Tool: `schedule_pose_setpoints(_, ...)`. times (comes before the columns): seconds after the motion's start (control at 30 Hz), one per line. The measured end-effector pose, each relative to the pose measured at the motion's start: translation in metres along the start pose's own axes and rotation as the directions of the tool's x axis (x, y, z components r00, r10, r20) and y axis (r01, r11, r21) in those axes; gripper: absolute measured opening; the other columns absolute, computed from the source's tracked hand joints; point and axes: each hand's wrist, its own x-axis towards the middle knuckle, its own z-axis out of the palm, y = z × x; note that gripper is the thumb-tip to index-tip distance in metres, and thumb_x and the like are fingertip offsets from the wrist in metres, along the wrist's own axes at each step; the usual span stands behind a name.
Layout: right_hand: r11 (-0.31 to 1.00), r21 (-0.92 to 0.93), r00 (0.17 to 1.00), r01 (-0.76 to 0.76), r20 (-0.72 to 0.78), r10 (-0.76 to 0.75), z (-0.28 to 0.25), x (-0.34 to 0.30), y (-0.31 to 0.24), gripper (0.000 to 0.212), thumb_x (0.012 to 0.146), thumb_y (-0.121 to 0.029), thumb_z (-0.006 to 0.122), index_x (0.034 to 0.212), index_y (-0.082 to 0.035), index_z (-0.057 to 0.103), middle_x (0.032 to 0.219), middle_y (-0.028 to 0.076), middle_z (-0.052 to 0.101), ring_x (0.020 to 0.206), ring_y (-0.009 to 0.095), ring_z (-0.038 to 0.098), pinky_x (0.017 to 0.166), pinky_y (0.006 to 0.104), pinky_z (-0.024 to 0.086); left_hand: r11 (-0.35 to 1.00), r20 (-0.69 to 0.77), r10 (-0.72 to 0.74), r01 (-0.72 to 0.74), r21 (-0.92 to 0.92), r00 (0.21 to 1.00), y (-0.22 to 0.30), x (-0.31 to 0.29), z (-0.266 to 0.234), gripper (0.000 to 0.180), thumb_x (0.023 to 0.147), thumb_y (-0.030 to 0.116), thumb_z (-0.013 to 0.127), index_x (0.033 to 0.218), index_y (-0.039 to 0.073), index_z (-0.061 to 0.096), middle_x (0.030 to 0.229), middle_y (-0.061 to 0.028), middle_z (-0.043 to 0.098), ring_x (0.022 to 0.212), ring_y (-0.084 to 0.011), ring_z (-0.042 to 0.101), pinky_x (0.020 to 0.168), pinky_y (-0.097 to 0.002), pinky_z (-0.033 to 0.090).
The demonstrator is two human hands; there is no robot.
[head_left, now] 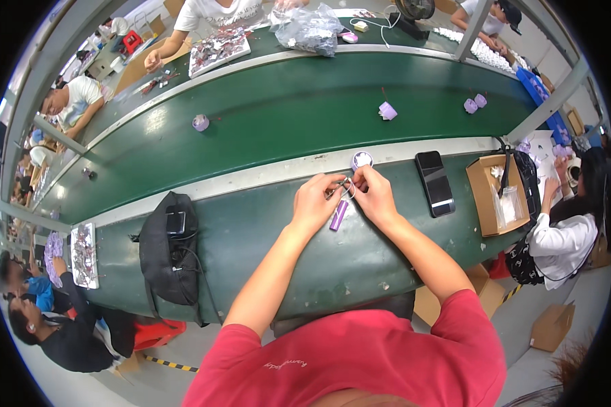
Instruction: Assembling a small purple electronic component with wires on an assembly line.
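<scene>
Red shirt [349,356]: nearest my camera, on the near side of the purple cylinder [339,216].
Left hand [322,197] and right hand [372,193]: I see both just beyond the cylinder, close together, fingertips pinched on thin white wire [351,189].
Cylinder's place: just below the fingertips, tilted; whether it touches the desk [346,278], I cannot tell.
Round purple-and-white piece [362,160]: beyond the cylinder.
Black phone [435,184]: right of the cylinder.
Cardboard box [477,193]: farther right.
Black bag [166,254]: well left of the cylinder.

A green conveyor belt [285,108] lined with workers [567,247] shows this is a factory
</scene>
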Motion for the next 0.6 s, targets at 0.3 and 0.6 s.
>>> schedule_pose_setpoints(0.3, 0.994, 0.105, 1.0, -0.017, -0.003, 0.018, -0.001, 0.002, -0.003, 0.022, 0.087, 0.001, 0.076, 0.1, 0.0, 0.058, 0.09, 0.011, 0.069, 0.081, 0.02, 0.072, 0.073, 0.0314, 0.058, 1.0, -0.132, -0.009, 0.006, -0.024, 0.991, -0.001, -0.002, 0.002, 0.024, 0.084, 0.004, 0.076, 0.109, 0.005, 0.074, 0.096, -0.0105, 0.071, 0.079, -0.0193, 0.072, 0.074, -0.0314, 0.058)
schedule_pose_setpoints(0.6, 0.993, 0.116, 1.0, -0.019, -0.013, 0.021, -0.001, 0.0, 0.0, 0.017, 0.087, 0.001, 0.075, 0.098, -0.001, 0.062, 0.084, 0.01, 0.068, 0.074, 0.019, 0.068, 0.069, 0.0314, 0.055, 0.991, -0.225, -0.056, 0.026, -0.134, 0.973, -0.009, -0.001, 0.007, 0.023, 0.082, 0.002, 0.074, 0.105, 0.004, 0.073, 0.092, -0.0099, 0.066, 0.076, -0.0195, 0.067, 0.068, -0.0317, 0.056)
